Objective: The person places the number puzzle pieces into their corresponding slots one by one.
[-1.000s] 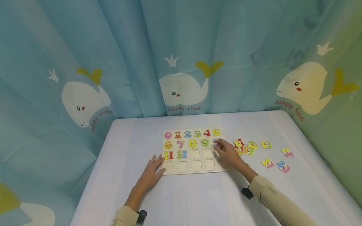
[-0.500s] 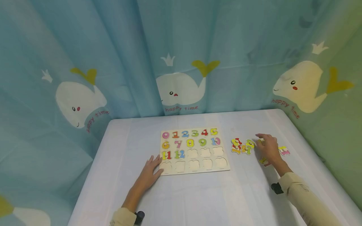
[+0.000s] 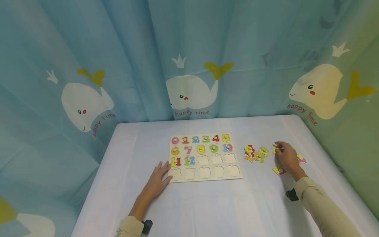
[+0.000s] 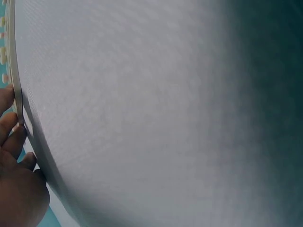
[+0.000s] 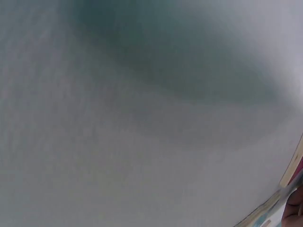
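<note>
In the head view my left hand (image 3: 160,177) rests at the left edge of the wooden number puzzle board (image 3: 196,177), fingers extended and tips on its border. The left wrist view shows these fingers along the board's edge. My right hand (image 3: 287,158), to the right of the board, pinches at the number 13 puzzle piece (image 3: 274,150) with thumb and index finger. Its yellow 1 shows; the fingers hide the rest. The board holds pieces 0 to 12, and its lower-right recesses are bare. Only a bit of the right hand (image 5: 294,208) shows in the right wrist view.
Loose number pieces (image 3: 249,153) lie clustered right of the board, some overlapping. A yellow-and-pink 17 piece (image 3: 279,170) lies below the right hand, and another piece (image 3: 301,158) shows just right of it. A blue whale-print curtain (image 3: 133,65) hangs behind the white table (image 3: 207,210).
My right hand has left the 10 piece, now seated in the board, and moved right to the loose pieces, closing its fingers at the 13. The left hand stays at the board's edge.
</note>
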Demonstrator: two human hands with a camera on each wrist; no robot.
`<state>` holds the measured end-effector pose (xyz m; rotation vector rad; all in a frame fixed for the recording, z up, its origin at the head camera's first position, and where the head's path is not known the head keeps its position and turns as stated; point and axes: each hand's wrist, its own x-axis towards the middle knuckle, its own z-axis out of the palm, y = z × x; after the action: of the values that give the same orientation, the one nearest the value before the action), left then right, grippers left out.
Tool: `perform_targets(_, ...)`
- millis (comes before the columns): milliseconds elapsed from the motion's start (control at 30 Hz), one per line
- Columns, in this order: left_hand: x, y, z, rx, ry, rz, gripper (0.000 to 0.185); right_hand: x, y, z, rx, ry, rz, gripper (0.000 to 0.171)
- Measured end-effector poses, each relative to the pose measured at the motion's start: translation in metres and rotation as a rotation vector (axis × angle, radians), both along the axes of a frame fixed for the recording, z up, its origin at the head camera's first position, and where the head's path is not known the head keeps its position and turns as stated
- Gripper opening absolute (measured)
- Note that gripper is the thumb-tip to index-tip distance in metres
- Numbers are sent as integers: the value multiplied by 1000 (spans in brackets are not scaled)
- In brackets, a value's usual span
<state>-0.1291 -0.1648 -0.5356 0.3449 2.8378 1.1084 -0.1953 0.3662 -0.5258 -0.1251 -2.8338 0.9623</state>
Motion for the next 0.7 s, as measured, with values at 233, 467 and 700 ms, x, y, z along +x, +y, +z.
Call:
perform_targets(233, -1, 0, 1, -20, 0, -4, 51, 0, -2, 1, -45, -32, -23, 34)
perform_targets(467, -1, 1, 3, -26, -12, 2, 51, -8, -30, 10, -121, -48, 40, 36)
perform_targets(700, -1, 2, 2, -26, -8, 8, 51, -11, -93, 23, -153, 39, 186, 30)
